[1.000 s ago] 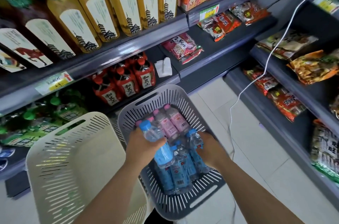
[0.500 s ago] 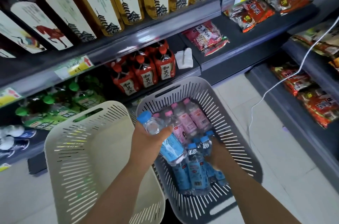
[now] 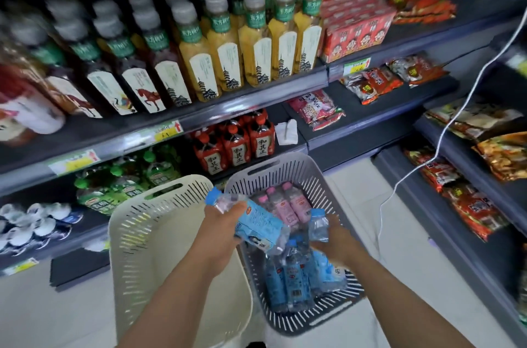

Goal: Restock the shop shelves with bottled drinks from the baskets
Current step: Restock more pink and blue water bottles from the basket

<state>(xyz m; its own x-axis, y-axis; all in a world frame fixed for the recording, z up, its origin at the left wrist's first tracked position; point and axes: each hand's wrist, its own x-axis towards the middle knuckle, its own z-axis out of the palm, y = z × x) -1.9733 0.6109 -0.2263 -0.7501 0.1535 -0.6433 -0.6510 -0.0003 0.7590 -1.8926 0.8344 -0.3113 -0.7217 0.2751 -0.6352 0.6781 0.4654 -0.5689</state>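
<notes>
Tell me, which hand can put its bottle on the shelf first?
Probably the left hand: its blue-label bottle is already lifted clear of the grey basket. The right hand is still low inside it.

Two bare forearms enter from the lower edge of the view, with no sleeve reaching as far as the frame shows. The left hand (image 3: pixel 221 229) and the right hand (image 3: pixel 335 242) are uncovered; both wrists are plain, and both hands are slightly blurred.
</notes>
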